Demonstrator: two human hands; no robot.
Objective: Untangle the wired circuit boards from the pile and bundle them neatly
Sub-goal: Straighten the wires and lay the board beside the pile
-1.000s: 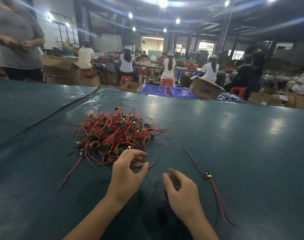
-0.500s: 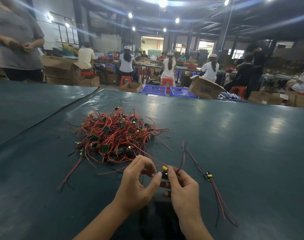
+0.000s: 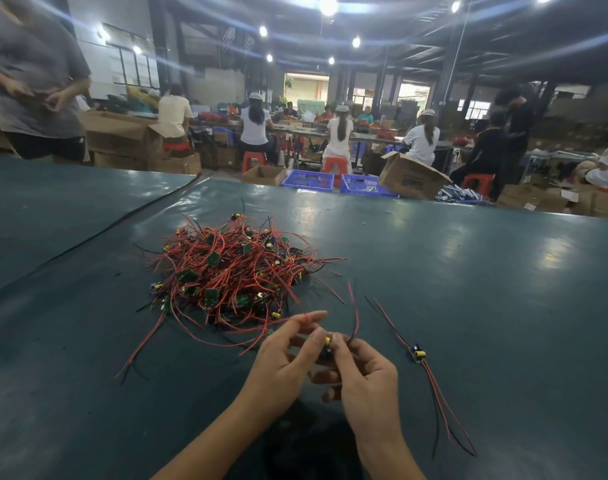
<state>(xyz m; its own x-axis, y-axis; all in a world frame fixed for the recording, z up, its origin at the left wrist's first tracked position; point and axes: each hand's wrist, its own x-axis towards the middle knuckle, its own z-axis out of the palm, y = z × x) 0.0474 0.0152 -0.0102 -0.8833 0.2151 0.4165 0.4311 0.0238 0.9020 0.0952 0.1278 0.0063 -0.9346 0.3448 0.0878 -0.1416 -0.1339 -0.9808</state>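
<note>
A tangled pile of small green circuit boards with red and black wires point(image 3: 233, 275) lies on the dark table point(image 3: 469, 289), just beyond my hands. Between my hands is one small board with a yellow part point(image 3: 327, 344). My right hand point(image 3: 361, 375) pinches this board. My left hand point(image 3: 288, 358) pinches its red wire, which trails left toward the pile. Another red wire end rises above my right fingers. One separated board with straight red and black wires point(image 3: 418, 351) lies on the table to the right of my right hand.
A black cable point(image 3: 98, 233) runs across the table's left part along a seam. A person in a grey shirt point(image 3: 36, 81) stands at the far left edge. Cardboard boxes point(image 3: 410, 178) and blue crates point(image 3: 309, 178) sit beyond the far edge, with seated workers behind.
My left hand drew one board out of the pile's near edge. My right hand came up to meet it and now both hands hold that board and its wires.
</note>
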